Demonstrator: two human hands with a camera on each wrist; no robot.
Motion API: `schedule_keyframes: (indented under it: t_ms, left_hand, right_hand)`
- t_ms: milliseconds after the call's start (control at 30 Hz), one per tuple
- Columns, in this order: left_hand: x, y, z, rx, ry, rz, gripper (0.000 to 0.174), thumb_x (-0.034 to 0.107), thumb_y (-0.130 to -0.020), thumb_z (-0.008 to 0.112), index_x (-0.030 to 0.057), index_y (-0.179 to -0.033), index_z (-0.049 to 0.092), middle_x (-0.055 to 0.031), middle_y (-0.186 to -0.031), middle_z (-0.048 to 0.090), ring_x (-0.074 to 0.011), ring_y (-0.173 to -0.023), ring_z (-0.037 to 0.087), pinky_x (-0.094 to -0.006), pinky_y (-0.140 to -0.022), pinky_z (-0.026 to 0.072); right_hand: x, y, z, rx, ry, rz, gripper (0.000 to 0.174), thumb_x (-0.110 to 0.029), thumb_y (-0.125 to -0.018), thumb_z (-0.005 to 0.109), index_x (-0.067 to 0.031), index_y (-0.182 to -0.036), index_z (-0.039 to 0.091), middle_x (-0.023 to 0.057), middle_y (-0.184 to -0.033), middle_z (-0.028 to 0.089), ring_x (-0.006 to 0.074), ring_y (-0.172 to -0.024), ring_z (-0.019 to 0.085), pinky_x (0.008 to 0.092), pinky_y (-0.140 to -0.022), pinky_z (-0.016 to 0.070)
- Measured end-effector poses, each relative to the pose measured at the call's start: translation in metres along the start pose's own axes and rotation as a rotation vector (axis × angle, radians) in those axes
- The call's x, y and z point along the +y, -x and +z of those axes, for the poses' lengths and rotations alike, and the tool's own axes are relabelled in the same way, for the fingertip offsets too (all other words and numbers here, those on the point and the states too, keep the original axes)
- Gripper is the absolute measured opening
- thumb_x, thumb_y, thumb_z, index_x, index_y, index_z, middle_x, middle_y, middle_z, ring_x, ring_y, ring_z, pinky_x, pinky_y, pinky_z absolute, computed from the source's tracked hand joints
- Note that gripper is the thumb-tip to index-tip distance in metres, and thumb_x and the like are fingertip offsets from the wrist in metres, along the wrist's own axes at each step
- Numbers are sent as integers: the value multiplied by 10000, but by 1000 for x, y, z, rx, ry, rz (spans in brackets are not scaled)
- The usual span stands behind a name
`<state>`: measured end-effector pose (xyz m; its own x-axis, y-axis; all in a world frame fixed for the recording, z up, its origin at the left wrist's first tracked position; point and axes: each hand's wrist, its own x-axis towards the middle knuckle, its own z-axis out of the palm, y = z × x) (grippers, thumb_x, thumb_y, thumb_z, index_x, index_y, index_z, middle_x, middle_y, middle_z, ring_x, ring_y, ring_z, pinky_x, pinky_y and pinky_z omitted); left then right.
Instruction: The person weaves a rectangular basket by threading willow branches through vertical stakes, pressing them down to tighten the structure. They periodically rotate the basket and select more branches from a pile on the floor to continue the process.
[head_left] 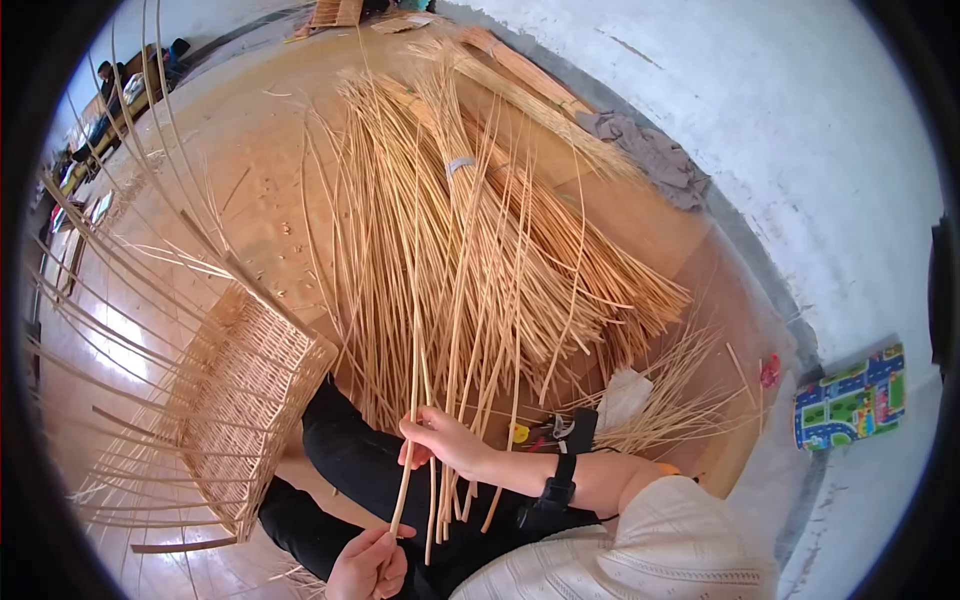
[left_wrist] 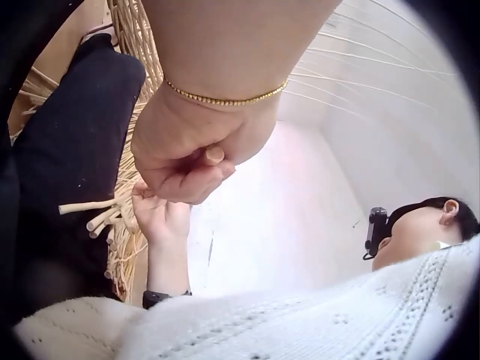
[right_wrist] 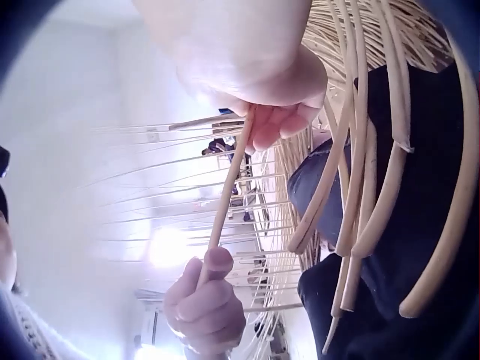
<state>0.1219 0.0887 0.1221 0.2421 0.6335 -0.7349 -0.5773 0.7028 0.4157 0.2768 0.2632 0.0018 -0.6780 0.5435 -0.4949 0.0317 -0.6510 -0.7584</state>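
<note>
In the head view my left hand [head_left: 368, 565] grips the thick end of a pale wicker rod [head_left: 403, 498]. The cut tip of that rod pokes out of the left fist [left_wrist: 187, 154] in the left wrist view. Higher up, my right hand [head_left: 447, 443] holds the same rod between thumb and fingers. The right wrist view has the rod [right_wrist: 229, 187] slanting from one hand to the other. Several loose rods [right_wrist: 367, 202] hang over the dark trousers beside the right hand. A partly woven wicker basket [head_left: 240, 385], its long stakes sticking out, leans by the left knee.
Large bundles of wicker rods [head_left: 480, 240] spread over the floor in front, one bound with a grey tie. Along the wall lie a grey cloth [head_left: 655, 160] and a colourful printed mat [head_left: 850, 397]. Small tools and a white bag [head_left: 625, 398] sit past the right forearm.
</note>
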Motion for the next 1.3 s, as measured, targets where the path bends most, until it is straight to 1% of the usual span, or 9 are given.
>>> schedule_keyframes:
  t_ms: [267, 333, 533, 667, 733, 833, 967, 1133, 1300]
  left_hand:
    - [-35, -29, 0, -25, 35, 33, 284, 271, -1060, 386, 71, -899, 506, 1, -595, 397, -88, -434, 305, -234, -392, 259]
    - [-38, -41, -18, -191, 127, 20, 228, 247, -1014, 486, 37, -988, 569, -80, -704, 557, -182, -548, 514, -301, -538, 462]
    - [-38, -62, -2, 67, -245, 302, 317, 269, -1044, 453, -7, -930, 560, -37, -614, 504, -90, -463, 390, -235, -427, 288]
    - [-20, -85, 10, 210, -572, 514, 214, 171, -1008, 536, -29, -1048, 600, -55, -740, 619, -103, -609, 557, -222, -578, 456]
    - [-15, -96, 2, 232, -538, 630, 172, 120, -988, 562, -19, -1075, 616, -55, -927, 663, -107, -792, 608, -241, -758, 497]
    - [-6, -108, -20, 344, -615, 730, 155, 96, -966, 594, -33, -1047, 629, -68, -905, 684, -100, -803, 622, -224, -745, 493]
    - [-2, -124, -30, 394, -702, 727, 142, 88, -949, 612, -41, -1002, 640, -80, -832, 685, -120, -771, 639, -237, -727, 500]
    - [8, -118, -38, 436, -666, 708, 94, 60, -932, 637, -23, -972, 654, -37, -879, 662, -89, -819, 603, -224, -766, 483]
    - [33, -88, -133, 845, -505, 928, 193, 144, -990, 562, -30, -980, 644, -40, -910, 639, -112, -851, 579, -251, -797, 470]
  right_hand:
    - [-24, 2, -6, -100, 29, -200, 219, -269, -1016, 538, -60, -1052, 485, 52, -841, 619, 129, -732, 645, 248, -632, 474]
    - [-21, 0, -14, -77, 141, -215, 222, -285, -1018, 533, -75, -1075, 493, 41, -830, 629, 106, -707, 624, 225, -621, 457]
    - [-65, 28, -10, -308, 122, -203, 437, -253, -1028, 502, -93, -1396, 328, 85, -837, 670, 99, -612, 586, 209, -540, 445]
    - [-84, 36, -37, 64, 42, -460, 411, -226, -1029, 479, -111, -1414, 393, 55, -768, 630, 81, -601, 579, 176, -490, 447]
    - [-108, 32, -78, 547, -88, -452, 257, -211, -1001, 519, -25, -1173, 563, 19, -730, 608, 41, -547, 505, 164, -443, 394]
    - [-109, 24, -182, 908, 16, -408, 186, -215, -1003, 498, -48, -999, 579, 33, -617, 576, 60, -371, 352, 208, -316, 239]
    - [-60, 34, -317, 986, 108, 79, 212, -213, -1000, 504, -36, -887, 532, 71, -583, 509, 120, -367, 340, 266, -344, 270]
    - [-35, 44, -353, 864, 105, 204, 181, -150, -961, 589, -42, -837, 512, 28, -601, 469, 114, -484, 419, 291, -428, 355]
    - [-26, 48, -350, 884, 166, 80, 118, -62, -911, 635, -12, -966, 544, 49, -731, 533, 109, -578, 489, 288, -503, 428]
